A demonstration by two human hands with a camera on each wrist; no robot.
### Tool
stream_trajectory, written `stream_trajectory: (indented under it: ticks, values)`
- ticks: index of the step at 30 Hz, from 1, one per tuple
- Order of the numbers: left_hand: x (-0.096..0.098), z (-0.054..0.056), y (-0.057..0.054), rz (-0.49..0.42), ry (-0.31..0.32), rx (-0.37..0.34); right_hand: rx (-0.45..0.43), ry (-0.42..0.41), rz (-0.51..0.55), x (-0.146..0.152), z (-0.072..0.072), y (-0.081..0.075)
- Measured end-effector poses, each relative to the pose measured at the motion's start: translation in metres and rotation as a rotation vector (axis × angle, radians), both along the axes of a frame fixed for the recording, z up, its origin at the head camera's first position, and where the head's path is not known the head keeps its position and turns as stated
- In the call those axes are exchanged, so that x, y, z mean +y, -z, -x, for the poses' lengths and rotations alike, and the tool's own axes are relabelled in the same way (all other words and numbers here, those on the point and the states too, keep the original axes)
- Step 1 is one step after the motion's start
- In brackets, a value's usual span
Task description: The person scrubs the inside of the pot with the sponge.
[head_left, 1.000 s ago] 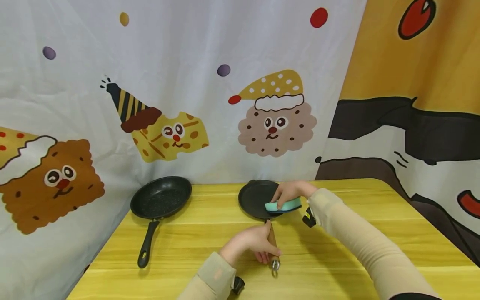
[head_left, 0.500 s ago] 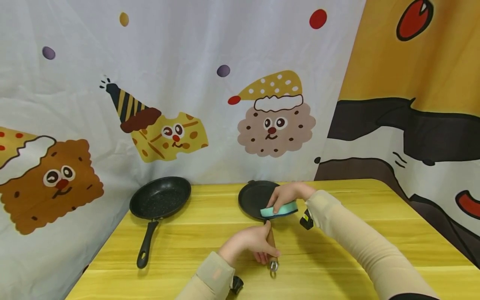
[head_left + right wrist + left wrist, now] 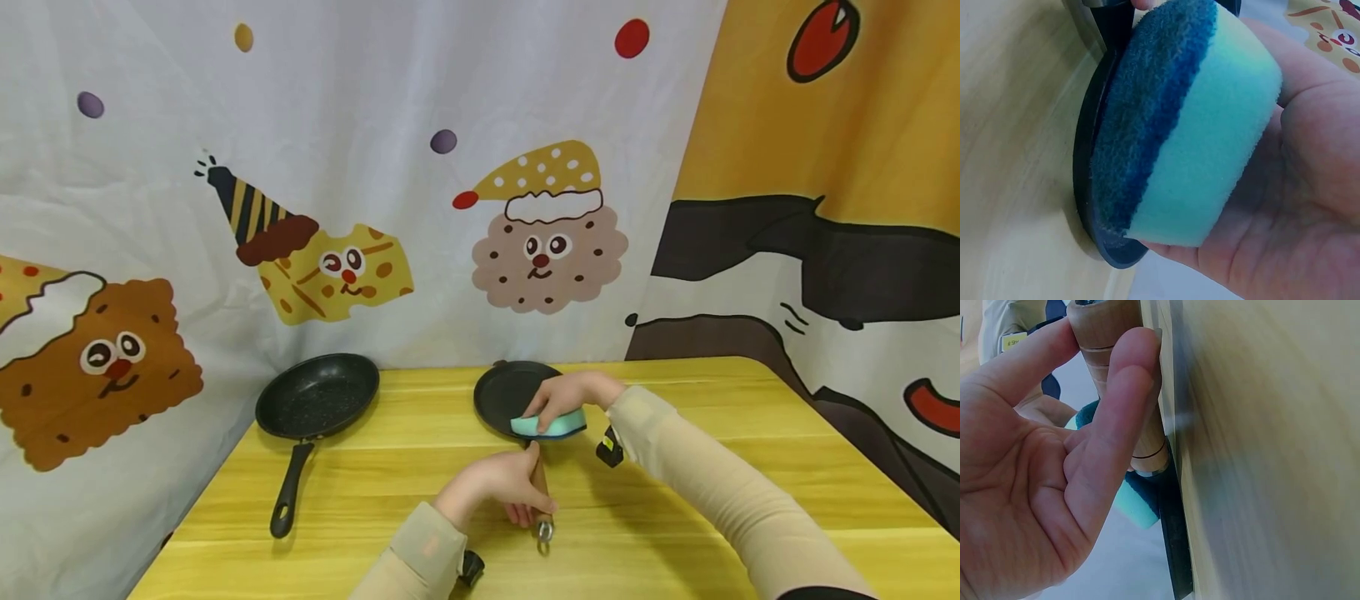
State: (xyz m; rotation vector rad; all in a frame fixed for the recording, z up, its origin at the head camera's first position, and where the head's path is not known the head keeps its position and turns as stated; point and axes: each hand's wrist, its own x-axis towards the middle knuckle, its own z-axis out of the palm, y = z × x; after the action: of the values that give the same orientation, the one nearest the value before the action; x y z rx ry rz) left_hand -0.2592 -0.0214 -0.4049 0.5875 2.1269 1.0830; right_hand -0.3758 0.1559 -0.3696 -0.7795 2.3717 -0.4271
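A small flat black pan (image 3: pixel 504 392) lies on the table with its wooden handle (image 3: pixel 1147 440) toward me. My left hand (image 3: pixel 504 483) grips that handle, its fingers and thumb around the wood. In my right hand (image 3: pixel 564 397) is a sponge (image 3: pixel 551 424), mint green with a dark blue scouring layer. The right wrist view has the sponge (image 3: pixel 1191 137) pinched between thumb and fingers, its dark scouring side facing down over the black pan (image 3: pixel 1119 250). The sponge and hand hide the pan's right part.
A deeper black frying pan (image 3: pixel 318 396) sits at the table's left, its black handle (image 3: pixel 288 496) toward the front. The wooden table (image 3: pixel 697 467) meets a curtain (image 3: pixel 442 317) printed with cartoon snacks at its back edge.
My right hand has slid the sponge a little left across the near right part of the flat pan. The left hand still holds the handle. The view has shifted slightly.
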Motion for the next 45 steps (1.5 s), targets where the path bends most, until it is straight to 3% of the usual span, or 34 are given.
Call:
stream_trajectory:
  ticks: [23, 45]
  values:
    - [0.002, -0.001, 0.001, -0.007, 0.001, 0.024, 0.125, -0.129, -0.009, -0.029, 0.003, 0.011]
    - [0.002, -0.001, 0.003, 0.003, -0.011, 0.052, 0.323, -0.099, -0.047, -0.054, 0.002, 0.020]
